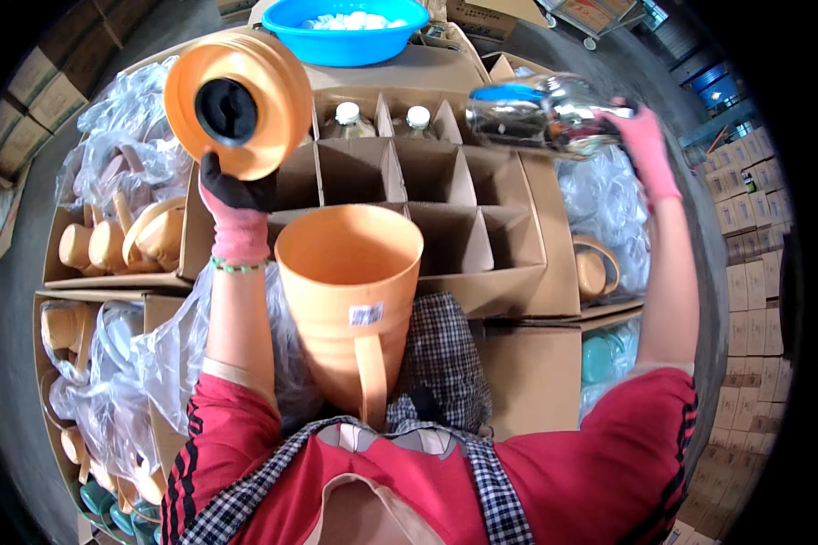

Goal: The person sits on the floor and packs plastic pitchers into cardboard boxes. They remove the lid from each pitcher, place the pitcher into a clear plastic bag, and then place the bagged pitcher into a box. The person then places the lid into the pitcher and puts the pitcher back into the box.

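My left hand [236, 204], in a pink and black glove, is closed on the rim of a round orange plastic flask part [280, 109], raised at the left. A black round piece sits in its middle. My right hand [643, 150], also gloved, grips the narrow end of a silver mirrored glass flask liner [545, 113], which lies nearly sideways in the air and is a little blurred. Between my arms, an orange jug body [341, 331] stands at my lap. Its wide mouth faces up, its handle points toward me, and it bears a small white label.
Beyond the jug stands a divided carton [473, 289] with white-capped bottles [347, 116] in far compartments. A blue basin [286, 41] of white pieces sits behind. Open cartons with orange handled parts [106, 243] and plastic film [600, 204] flank me. Stacked boxes [750, 291] line the right.
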### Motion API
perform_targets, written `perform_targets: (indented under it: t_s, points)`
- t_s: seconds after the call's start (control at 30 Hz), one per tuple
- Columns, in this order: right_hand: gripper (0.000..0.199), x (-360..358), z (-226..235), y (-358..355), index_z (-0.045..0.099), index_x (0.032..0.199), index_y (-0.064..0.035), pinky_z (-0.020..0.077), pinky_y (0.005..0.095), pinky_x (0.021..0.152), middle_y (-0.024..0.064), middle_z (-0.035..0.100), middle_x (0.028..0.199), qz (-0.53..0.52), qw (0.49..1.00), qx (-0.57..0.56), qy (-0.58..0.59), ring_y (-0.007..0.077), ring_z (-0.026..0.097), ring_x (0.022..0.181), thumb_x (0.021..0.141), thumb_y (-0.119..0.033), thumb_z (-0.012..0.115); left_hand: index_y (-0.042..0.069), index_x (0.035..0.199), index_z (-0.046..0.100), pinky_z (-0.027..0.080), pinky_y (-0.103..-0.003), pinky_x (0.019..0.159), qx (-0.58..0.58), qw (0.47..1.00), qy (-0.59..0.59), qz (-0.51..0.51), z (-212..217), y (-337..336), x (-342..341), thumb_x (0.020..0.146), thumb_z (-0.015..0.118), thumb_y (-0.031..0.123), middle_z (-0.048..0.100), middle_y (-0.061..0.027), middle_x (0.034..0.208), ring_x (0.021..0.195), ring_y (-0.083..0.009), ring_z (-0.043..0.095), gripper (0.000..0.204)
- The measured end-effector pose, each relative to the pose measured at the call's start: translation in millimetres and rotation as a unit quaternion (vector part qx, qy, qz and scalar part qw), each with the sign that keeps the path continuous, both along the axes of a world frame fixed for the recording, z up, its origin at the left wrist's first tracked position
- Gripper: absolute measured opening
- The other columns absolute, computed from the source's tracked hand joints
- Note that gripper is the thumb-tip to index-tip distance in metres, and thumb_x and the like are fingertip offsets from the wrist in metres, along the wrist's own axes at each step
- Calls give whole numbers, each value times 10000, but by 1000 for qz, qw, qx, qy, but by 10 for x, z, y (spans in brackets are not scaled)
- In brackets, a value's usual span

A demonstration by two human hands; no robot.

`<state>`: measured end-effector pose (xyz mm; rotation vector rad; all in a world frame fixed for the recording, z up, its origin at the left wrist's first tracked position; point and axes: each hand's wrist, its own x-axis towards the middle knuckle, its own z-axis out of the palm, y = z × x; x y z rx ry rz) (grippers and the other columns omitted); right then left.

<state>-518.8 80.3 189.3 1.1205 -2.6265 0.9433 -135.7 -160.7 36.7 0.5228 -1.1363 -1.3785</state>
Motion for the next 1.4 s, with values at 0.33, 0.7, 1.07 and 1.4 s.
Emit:
perform_targets:
  t_s: [0.33,0.7,1.07,1.4]
  points:
    - [286,1443,-798,372,492,1033,-52,481,292,728,79,532,954,279,866,-352,-218,182,536,864,831,-251,527,119,1000,478,173,-567,977,-85,826,238,-504,427,106,20,845,406,389,213,-238,1317,1198,-485,174,320]
    - [719,2465,-1287,-715,285,1269,-48,464,267,738,71,546,1017,522,730,-151,-414,147,562,834,676,-70,691,13,875,469,369,-404,804,-150,920,294,-210,157,-117,755,831,404,317,492,-127,846,861,-270,440,314]
    - [658,2505,-1238,-740,232,1322,-162,465,241,481,65,489,970,329,787,-215,-476,84,506,760,796,-449,503,40,1151,434,456,-357,784,83,951,231,-188,-7,609,977,821,507,298,532,-138,1035,896,-254,535,426]
    - [685,2422,-707,-720,435,1113,-25,397,247,777,43,506,1011,470,833,200,-215,115,476,860,530,-153,771,9,1214,365,448,-342,842,193,773,400,-454,63,985,1004,807,505,325,277,-260,1253,961,-283,509,534]
